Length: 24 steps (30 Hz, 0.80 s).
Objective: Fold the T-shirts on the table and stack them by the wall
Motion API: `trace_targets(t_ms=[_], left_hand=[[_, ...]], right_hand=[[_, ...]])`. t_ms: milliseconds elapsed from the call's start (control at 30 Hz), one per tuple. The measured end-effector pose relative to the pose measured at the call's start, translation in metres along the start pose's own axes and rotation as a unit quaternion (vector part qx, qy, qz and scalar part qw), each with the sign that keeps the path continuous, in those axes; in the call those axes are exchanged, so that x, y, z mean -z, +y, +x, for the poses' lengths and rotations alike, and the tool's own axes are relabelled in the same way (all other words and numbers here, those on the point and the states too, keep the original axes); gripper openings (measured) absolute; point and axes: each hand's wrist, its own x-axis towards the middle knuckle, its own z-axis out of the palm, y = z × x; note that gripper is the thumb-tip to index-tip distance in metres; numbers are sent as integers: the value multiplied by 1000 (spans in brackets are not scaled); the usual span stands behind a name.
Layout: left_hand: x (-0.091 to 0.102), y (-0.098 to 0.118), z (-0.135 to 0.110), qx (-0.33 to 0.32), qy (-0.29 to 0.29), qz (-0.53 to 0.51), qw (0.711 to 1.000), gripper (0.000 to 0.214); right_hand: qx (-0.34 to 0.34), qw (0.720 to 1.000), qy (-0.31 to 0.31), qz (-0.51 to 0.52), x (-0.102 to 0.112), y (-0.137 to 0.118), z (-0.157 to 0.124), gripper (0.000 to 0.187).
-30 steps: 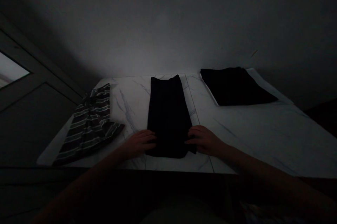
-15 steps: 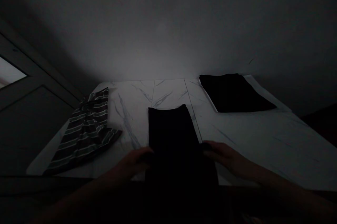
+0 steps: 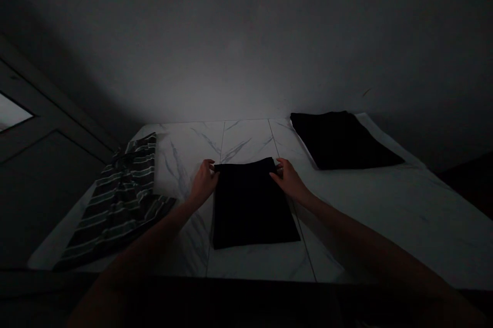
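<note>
A black folded garment (image 3: 250, 205) lies flat in the middle of the white marble-patterned table (image 3: 239, 143). My left hand (image 3: 203, 182) pinches its far left corner. My right hand (image 3: 289, 179) pinches its far right corner. Both hands have their fingers closed on the cloth's far edge, which rests on the table. The scene is very dim.
A striped dark garment (image 3: 119, 199) lies crumpled at the table's left side. A second black folded garment (image 3: 341, 139) sits on a white sheet (image 3: 379, 130) at the back right. A wall rises behind the table, and a door frame (image 3: 57, 107) stands at the left.
The long black garment has been folded in half: my hands lifted its near end from the table's front and carried it to the far edge, where they now hold it.
</note>
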Motion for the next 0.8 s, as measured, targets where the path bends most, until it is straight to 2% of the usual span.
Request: trace_targets(t_ms=[100,200,267,333,433,533,633,700,800], left_hand=[[3,-6,-8,-1,-3,0,1000,45],[4,-7,-13,58,-102,-63,991,56],[5,-5,-16,69,-169,-97,978,65],[6,-2,-23,35,-200,-117,972,70],[8,-4,-37,-68,-194,-115,972,63],[8,-14,-47,-154,-199,-69,965,52],[3,-12,-42,-190,-207,-63,958,62],[-3,9,-29,-187,-204,-85,957,68],[-17,70,6,-166,-197,-132,957,72]], right_hand=[[-21,1000,-16,-10,10,4,-14,58],[-109,989,-94,21,18,-1,-15,55],[-148,976,-151,49,21,-9,-11,40],[-161,966,-200,40,22,-19,-8,27],[-142,961,-235,-39,24,-33,-15,30],[-76,971,-215,-77,23,-38,-35,23],[-29,985,-170,8,22,-32,-46,34],[-24,986,-132,98,31,-21,-37,36],[-51,987,-42,149,71,0,0,34]])
